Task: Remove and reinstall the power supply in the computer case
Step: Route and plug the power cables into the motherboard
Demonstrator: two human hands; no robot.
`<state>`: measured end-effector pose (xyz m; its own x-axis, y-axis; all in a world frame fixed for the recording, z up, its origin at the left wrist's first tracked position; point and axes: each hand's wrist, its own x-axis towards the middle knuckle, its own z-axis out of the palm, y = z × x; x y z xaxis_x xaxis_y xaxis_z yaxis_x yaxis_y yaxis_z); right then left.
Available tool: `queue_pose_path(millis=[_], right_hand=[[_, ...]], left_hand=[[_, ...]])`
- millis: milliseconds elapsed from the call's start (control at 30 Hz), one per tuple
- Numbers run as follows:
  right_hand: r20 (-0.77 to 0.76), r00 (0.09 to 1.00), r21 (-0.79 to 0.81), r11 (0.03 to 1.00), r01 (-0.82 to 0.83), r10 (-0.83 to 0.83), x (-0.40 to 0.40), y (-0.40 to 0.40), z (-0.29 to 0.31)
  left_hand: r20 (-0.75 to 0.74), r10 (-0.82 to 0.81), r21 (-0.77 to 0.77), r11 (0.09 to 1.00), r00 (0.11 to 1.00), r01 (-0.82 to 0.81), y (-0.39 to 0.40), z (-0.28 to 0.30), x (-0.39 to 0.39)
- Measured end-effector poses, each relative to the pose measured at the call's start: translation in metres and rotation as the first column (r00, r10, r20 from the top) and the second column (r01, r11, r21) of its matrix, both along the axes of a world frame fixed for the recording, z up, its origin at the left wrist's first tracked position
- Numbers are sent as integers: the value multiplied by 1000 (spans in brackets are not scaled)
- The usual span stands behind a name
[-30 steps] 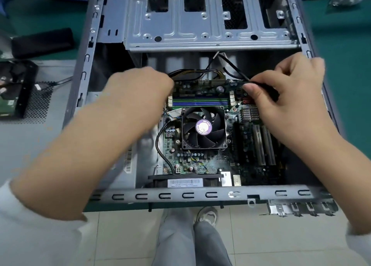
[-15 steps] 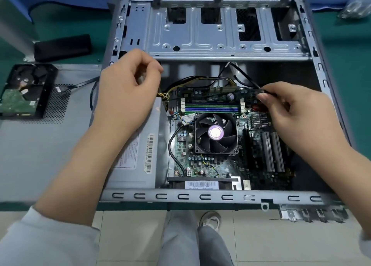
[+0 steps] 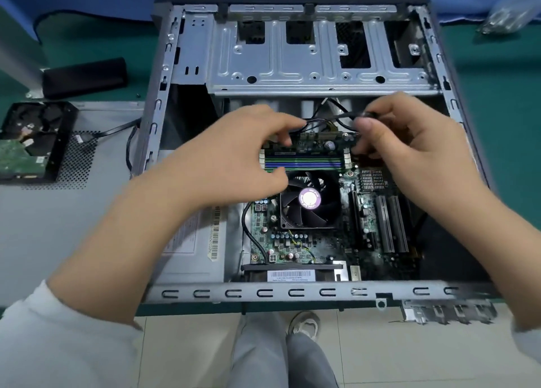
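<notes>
The open grey computer case [image 3: 158,118] lies flat on the green table. Its grey power supply [image 3: 202,250], with a barcode label, sits in the near left corner, partly under my left forearm. The motherboard [image 3: 307,241] with its black CPU fan [image 3: 310,200] fills the middle. My left hand [image 3: 243,156] reaches over the memory slots, fingertips pinching at a connector on the board's far edge. My right hand [image 3: 401,141] pinches a black cable [image 3: 348,115] just above that same edge.
A hard drive [image 3: 29,141] rests on the removed side panel [image 3: 58,212] at left. A black block [image 3: 85,77] lies behind it. The metal drive cage [image 3: 316,65] spans the case's far half. A plastic bag [image 3: 515,12] sits far right. My legs and shoe show below the table edge.
My left hand moved right from the case's left wall to the motherboard's far edge. My right hand rose slightly with the black cable. The view shifted a little.
</notes>
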<state>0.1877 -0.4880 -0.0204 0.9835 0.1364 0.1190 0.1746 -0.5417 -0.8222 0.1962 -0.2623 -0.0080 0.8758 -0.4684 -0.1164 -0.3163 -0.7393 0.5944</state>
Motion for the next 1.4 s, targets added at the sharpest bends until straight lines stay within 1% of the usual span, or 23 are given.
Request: queue_pose_path(millis=[133, 267, 367, 400, 467, 533, 567, 600, 633, 667, 700, 733, 767, 833, 867, 900, 967, 1033, 1133, 1200, 1267, 1333, 1400], right_hand=[[-71, 997, 152, 988, 12, -1, 6, 9, -1], [-130, 991, 355, 935, 14, 34, 4, 10, 1], [-178, 982, 452, 892, 20, 68, 0, 16, -1], [-162, 983, 472, 881, -4, 91, -2, 20, -2], [-55, 985, 464, 877, -121, 165, -7, 29, -3], [14, 966, 355, 902, -245, 257, -8, 37, -6], [12, 955, 238, 927, -291, 297, -5, 40, -8], [-3, 943, 52, 942, -333, 334, 0, 43, -9], [-37, 931, -156, 918, -365, 364, 6, 48, -12], [-90, 922, -302, 871, -386, 378, 13, 54, -14], [-146, 915, -361, 841, -404, 376, 20, 60, -17], [-203, 905, -340, 840, -423, 374, 25, 68, -17], [-249, 895, -265, 862, -432, 371, 28, 75, -16], [-314, 874, -20, 918, -396, 370, 32, 86, -14], [-333, 869, 88, 929, -358, 367, 33, 88, -15], [-345, 864, 144, 931, -337, 366, 34, 89, -17], [-329, 873, 102, 933, -346, 360, 36, 90, -21], [-281, 888, -9, 924, -382, 364, 36, 87, -26], [-237, 899, -65, 917, -393, 369, 29, 71, -27], [-240, 892, -98, 905, -415, 383, 19, 62, -28], [-264, 877, -117, 889, -443, 402, 10, 60, -28], [-260, 882, -40, 908, -417, 393, 8, 62, -26], [-261, 900, 102, 937, -335, 351, 11, 68, -21]], left_hand=[[110, -2, 80, 997, 994, -7, -15, -8, 13], [158, 52, 51, 997, 986, -61, -14, -14, 21], [73, 100, 5, 995, 992, -101, -16, -13, 22], [31, 125, -13, 992, 992, -125, -16, -11, 23], [-58, 184, -53, 981, 981, -187, -14, -7, 27], [-164, 239, -134, 956, 957, -261, -9, -2, 31], [-234, 254, -205, 931, 939, -303, -6, 0, 31], [-311, 248, -283, 898, 918, -338, -4, 2, 32], [-385, 224, -340, 868, 895, -363, -3, 4, 31], [-449, 186, -374, 849, 874, -373, -3, 5, 30], [-492, 147, -389, 845, 858, -368, -3, 5, 30], [-509, 122, -391, 849, 852, -356, -3, 5, 30], [-513, 113, -390, 852, 851, -349, -2, 5, 30], [-529, 102, -427, 826, 842, -369, 1, 4, 31], [-559, 80, -472, 787, 825, -397, 3, 4, 31], [-588, 52, -511, 750, 807, -420, 6, 4, 31], [-598, 18, -524, 747, 801, -408, 10, 4, 32], [-555, 57, -460, 810, 830, -363, 12, 5, 32], [-435, 187, -363, 859, 881, -361, 16, 8, 31], [-246, 260, -209, 926, 934, -313, 22, 7, 28], [-10, 209, -23, 978, 978, -209, 27, 3, 19], [138, 159, -16, 987, 978, -158, 26, 2, 7], [189, 142, -76, 989, 972, -130, 27, 0, -3]])
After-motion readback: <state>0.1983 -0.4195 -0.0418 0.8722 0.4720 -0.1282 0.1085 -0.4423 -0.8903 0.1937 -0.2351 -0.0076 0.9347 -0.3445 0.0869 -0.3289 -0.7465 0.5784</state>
